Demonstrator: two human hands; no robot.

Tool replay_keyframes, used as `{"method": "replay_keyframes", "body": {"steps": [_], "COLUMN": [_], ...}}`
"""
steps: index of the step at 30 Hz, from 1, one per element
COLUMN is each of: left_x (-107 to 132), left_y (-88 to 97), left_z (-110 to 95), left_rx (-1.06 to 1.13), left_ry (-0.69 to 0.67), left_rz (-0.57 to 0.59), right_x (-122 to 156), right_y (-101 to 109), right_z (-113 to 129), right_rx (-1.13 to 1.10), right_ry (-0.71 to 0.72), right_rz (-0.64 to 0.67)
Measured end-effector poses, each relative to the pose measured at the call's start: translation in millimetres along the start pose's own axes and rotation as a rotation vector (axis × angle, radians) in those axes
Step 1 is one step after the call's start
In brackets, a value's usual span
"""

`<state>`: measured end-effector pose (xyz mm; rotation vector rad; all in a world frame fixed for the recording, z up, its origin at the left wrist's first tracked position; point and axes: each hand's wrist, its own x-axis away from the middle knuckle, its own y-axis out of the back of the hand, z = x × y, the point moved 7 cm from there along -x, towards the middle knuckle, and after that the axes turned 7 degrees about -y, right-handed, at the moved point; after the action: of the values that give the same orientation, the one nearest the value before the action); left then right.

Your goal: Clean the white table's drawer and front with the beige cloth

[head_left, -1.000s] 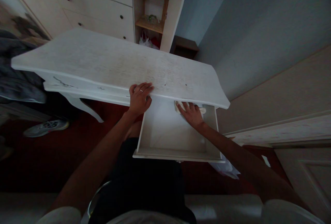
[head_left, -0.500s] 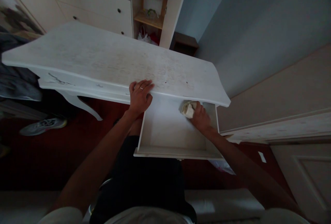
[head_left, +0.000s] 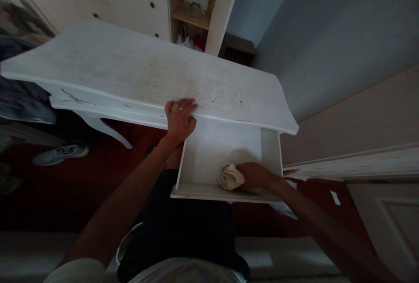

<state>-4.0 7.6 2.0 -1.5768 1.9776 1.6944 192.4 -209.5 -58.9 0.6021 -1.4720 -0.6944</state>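
Note:
A bunched cream cloth (head_left: 231, 176) is gripped in my right hand (head_left: 255, 175), down inside the pulled-out white drawer (head_left: 209, 148) near its front wall. My left hand (head_left: 180, 119) rests on the front edge of the white table (head_left: 131, 65), just left of the drawer, its fingers apart on the tabletop and a ring on one of them. Dark smudges and scuffs mark the tabletop. The underside of the cloth and the tips of my right fingers are hidden.
Behind the table stands a white cabinet (head_left: 124, 4) with dark knobs, beside an open shelf unit (head_left: 193, 17). A grey shoe (head_left: 61, 155) lies on the red floor at left. A grey-blue wall (head_left: 343, 34) rises on the right, and a plastic bag (head_left: 285, 208) shows below the drawer.
My right hand has drawn the cloth from the back of the drawer toward its front wall. My left hand stays on the table edge. The view has shifted slightly.

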Motion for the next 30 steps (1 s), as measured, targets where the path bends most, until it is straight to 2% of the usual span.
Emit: {"method": "replay_keyframes", "body": {"steps": [4, 8, 10, 13, 17, 20, 22, 24, 26, 28, 30], "left_x": [1, 1, 1, 1, 0, 0, 0, 0, -1, -1, 0], "left_y": [0.3, -0.4, -1.7, -2.2, -1.2, -0.4, -0.2, -0.7, -1.3, -2.3, -3.7], "left_z": [0, 1, 2, 3, 3, 2, 2, 2, 3, 4, 5], "left_rx": [-0.018, -0.029, -0.022, -0.010, -0.005, -0.008, -0.012, -0.013, -0.013, -0.016, -0.024], "left_ry": [0.002, 0.003, 0.009, 0.014, 0.020, 0.024, 0.027, 0.028, 0.027, 0.025, 0.023], "left_rz": [-0.013, -0.013, 0.009, 0.033, 0.047, 0.049, 0.046, 0.047, 0.045, 0.046, 0.053], "right_x": [-13, -31, -38, -42, -39, -31, -23, -14, -5, 3, 9], "right_y": [18, 32, 34, 32, 32, 27, 20, 12, 5, -2, -7], "right_z": [54, 112, 130, 136, 108, 69, 39, 8, -19, -37, -45], "right_rx": [-0.046, -0.176, -0.211, -0.178, -0.149, -0.187, -0.190, -0.145, -0.080, -0.021, 0.023], "right_ry": [0.197, 0.469, 0.550, 0.582, 0.551, 0.499, 0.421, 0.297, 0.151, 0.037, -0.021], "right_rz": [-0.010, -0.145, -0.184, -0.126, 0.043, 0.203, 0.252, 0.217, 0.125, 0.038, -0.016]}}
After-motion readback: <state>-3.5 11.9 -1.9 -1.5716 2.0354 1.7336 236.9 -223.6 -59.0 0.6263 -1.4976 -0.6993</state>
